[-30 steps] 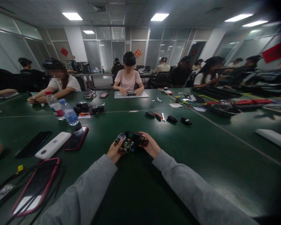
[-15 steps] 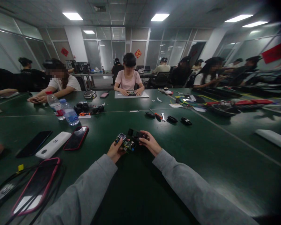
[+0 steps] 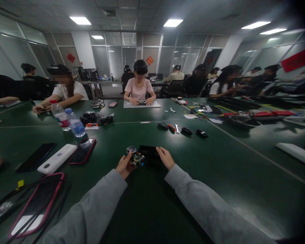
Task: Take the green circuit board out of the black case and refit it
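Note:
In my left hand (image 3: 124, 165) is a small green circuit board (image 3: 137, 159) with a silver, boxy part on its upper left and a blue part at its lower right. The fingers are closed round its left side. My right hand (image 3: 165, 158) grips the right end of a flat black cover (image 3: 148, 151), thumb and fingers pinched on it. The cover lies just right of the board, both held above the green table (image 3: 147, 210). Whether cover and board touch, I cannot tell.
Ahead lie a screwdriver (image 3: 171, 128), a wrench (image 3: 177, 129) and several black pieces (image 3: 186, 130). Two bottles (image 3: 75, 123), phones (image 3: 82, 150), a white power bank (image 3: 57, 158) and cables stand or lie to my left. A person (image 3: 139, 84) sits opposite, hands on a white sheet.
The black cover has turned in my right hand, its broad dark face now showing, and sits slightly lower. My left hand with the circuit board has barely moved.

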Available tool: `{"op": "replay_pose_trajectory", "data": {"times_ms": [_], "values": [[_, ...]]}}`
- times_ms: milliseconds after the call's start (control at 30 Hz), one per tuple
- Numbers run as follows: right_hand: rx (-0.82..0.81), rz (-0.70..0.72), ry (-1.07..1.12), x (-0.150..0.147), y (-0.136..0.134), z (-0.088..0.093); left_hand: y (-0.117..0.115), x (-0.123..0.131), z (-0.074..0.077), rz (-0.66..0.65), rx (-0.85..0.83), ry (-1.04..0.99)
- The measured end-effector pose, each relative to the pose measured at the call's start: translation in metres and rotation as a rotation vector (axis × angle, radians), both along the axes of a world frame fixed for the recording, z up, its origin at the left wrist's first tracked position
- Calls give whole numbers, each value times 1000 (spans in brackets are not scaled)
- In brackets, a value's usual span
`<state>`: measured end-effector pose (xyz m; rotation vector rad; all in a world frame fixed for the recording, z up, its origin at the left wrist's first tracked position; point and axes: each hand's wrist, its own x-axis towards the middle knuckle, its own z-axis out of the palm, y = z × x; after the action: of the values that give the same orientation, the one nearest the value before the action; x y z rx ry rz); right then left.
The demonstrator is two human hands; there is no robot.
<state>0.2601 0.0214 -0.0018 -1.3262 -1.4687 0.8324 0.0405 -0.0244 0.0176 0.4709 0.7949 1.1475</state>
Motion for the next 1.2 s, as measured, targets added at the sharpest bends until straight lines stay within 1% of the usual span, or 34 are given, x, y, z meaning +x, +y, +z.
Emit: {"op": "replay_pose_trajectory", "data": {"times_ms": [133,267,367,433,500,567,667,700,767,867,933,1000,1100,1133,1200], "values": [[84,-74,-157,3,3,-5,0,0,1,11,-30,-12],[190,-159,-250,5,6,-7,2,0,-1,3,-51,-2],[268,-241,-277,4,1,2,3,0,-2,12,-44,2],[377,-261,-302,-1,-11,12,3,0,-3,15,-28,13],[526,-190,-358,-12,-28,23,3,1,-5,17,-11,26],[656,-36,-448,-28,-48,31,3,1,-8,10,14,29],[727,208,-601,-52,-69,33,5,2,-13,-2,68,2],[725,262,-640,-58,-72,33,5,2,-14,2,75,-6],[692,311,-678,-65,-74,32,6,3,-16,17,71,-1],[620,326,-654,-63,-70,30,5,3,-15,20,58,44],[582,319,-590,-59,-67,31,2,3,-12,-4,57,55],[549,289,-466,-56,-66,32,0,3,-7,-44,69,44],[452,227,-207,-53,-64,35,-2,3,-2,-94,100,58],[391,212,-109,-52,-63,35,-2,4,-1,-93,108,73],[211,214,89,-50,-58,36,-2,4,-2,-70,121,101]]}}
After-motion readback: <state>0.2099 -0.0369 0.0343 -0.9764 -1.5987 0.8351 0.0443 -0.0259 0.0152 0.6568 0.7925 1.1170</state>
